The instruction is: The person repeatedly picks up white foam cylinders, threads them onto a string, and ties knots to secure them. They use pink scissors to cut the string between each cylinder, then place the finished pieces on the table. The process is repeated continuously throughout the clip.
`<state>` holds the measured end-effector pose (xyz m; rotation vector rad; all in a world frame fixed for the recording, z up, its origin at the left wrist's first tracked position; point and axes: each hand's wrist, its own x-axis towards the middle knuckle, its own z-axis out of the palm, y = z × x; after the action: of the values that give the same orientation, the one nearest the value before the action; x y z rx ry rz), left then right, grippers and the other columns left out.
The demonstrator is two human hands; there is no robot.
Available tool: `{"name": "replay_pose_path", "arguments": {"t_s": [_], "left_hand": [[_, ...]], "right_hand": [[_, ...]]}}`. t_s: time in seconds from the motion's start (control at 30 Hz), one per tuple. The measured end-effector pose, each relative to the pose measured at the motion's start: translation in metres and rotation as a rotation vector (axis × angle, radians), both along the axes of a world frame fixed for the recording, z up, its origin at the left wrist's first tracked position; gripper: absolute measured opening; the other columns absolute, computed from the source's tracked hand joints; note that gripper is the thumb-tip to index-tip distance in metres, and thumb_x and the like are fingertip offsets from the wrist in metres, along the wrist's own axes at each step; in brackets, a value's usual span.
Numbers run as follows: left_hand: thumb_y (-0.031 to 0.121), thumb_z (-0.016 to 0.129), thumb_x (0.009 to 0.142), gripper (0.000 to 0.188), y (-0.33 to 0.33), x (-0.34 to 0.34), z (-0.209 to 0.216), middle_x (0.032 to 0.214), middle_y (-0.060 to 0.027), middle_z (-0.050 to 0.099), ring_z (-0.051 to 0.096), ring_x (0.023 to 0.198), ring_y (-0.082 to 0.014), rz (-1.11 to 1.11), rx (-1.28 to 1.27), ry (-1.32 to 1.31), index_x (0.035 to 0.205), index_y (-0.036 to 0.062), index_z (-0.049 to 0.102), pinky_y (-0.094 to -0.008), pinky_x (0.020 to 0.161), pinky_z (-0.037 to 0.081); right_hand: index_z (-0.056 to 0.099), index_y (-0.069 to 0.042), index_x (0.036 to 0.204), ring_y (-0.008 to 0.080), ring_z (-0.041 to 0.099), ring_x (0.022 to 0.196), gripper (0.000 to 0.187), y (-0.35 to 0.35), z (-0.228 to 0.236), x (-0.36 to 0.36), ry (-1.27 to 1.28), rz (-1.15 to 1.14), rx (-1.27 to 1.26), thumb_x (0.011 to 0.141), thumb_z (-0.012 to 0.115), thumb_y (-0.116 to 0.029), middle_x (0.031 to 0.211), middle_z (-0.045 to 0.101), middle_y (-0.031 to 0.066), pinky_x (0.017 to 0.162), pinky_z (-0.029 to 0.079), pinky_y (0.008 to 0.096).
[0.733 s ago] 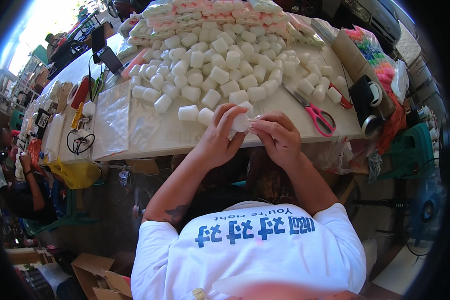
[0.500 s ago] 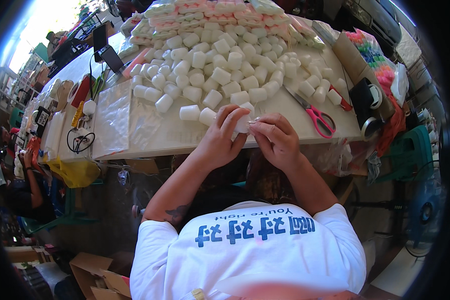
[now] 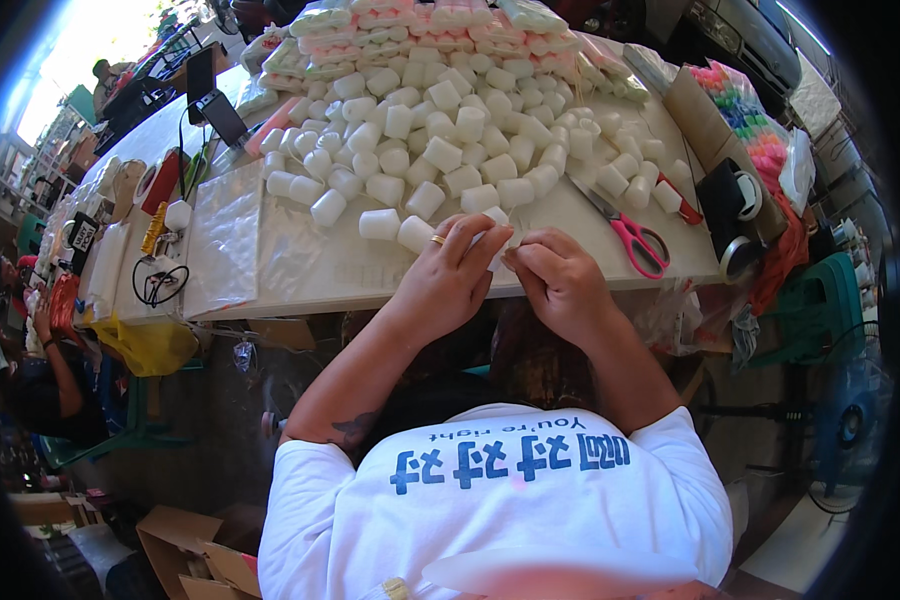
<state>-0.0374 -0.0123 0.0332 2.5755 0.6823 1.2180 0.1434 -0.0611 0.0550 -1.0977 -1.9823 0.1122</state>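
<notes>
My left hand (image 3: 444, 272), a ring on one finger, is wrapped around a white spool (image 3: 496, 259) of what looks like thread, at the table's near edge. Most of that spool is hidden behind the fingers. Close beside it, my right hand (image 3: 562, 278) is closed in a pinch at the spool's right side. Whatever lies between those fingertips is too small to make out. Just beyond my left hand lie a few loose white spools (image 3: 378, 225), in front of a big heap of the same spools (image 3: 440, 152).
Pink-handled scissors (image 3: 638, 243) lie open to the right, by a red-handled tool (image 3: 688, 208). Stacked bagged packs (image 3: 420, 20) stand behind the heap. A clear plastic sheet (image 3: 225, 240) and a black cable (image 3: 160, 284) lie left. Another person's arm (image 3: 62, 372) shows far left.
The spool in my left hand has turned and is now more covered by my fingers. My right hand has closed more tightly and shifted slightly to the right.
</notes>
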Motion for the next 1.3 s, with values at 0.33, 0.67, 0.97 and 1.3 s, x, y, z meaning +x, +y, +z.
{"name": "replay_pose_path", "arguments": {"t_s": [0.33, 0.67, 0.97, 1.3], "left_hand": [[-0.004, 0.060, 0.076, 0.046, 0.001, 0.000, 0.001, 0.114, -0.0149, 0.050, 0.051, 0.110, -0.0362, -0.029, 0.021, 0.060, 0.121, 0.0011, 0.053, -0.0433, 0.095, 0.043], [0.004, 0.068, 0.081, 0.045, 0.007, -0.006, -0.009, 0.118, -0.0194, 0.045, 0.050, 0.106, -0.0397, -0.049, -0.246, -0.174, 0.120, 0.0051, 0.046, -0.0405, 0.092, 0.044], [0.007, 0.070, 0.083, 0.043, 0.012, -0.016, -0.012, 0.118, -0.0187, 0.046, 0.050, 0.104, -0.0388, -0.058, -0.257, -0.204, 0.119, 0.0064, 0.046, -0.0419, 0.089, 0.044], [0.008, 0.072, 0.080, 0.045, 0.010, -0.017, -0.017, 0.114, -0.0182, 0.051, 0.052, 0.100, -0.0367, -0.054, -0.194, -0.269, 0.118, 0.0051, 0.047, -0.0406, 0.088, 0.043]], "right_hand": [[0.060, 0.000, 0.089, 0.0340, 0.059, 0.078, 0.011, 0.001, 0.014, 0.002, -0.179, 0.000, -0.079, 0.079, 0.064, -0.001, 0.087, 0.059, 0.0145, 0.069, 0.050, 0.0398], [0.067, -0.001, 0.095, 0.0150, 0.062, 0.079, 0.010, 0.009, -0.012, 0.034, 0.398, -0.143, -0.245, 0.089, 0.065, -0.008, 0.088, 0.063, 0.0083, 0.069, 0.050, 0.0270], [0.063, -0.001, 0.114, 0.0347, 0.058, 0.101, 0.033, -0.016, -0.036, 0.155, -0.297, -0.728, -0.370, 0.082, 0.062, -0.001, 0.108, 0.061, 0.0174, 0.091, 0.045, 0.0383], [0.053, -0.001, 0.127, 0.0332, 0.062, 0.101, 0.053, -0.036, 0.001, 0.159, -0.354, -0.554, -0.858, 0.077, 0.070, -0.009, 0.117, 0.060, 0.0226, 0.090, 0.048, 0.0387]]}}
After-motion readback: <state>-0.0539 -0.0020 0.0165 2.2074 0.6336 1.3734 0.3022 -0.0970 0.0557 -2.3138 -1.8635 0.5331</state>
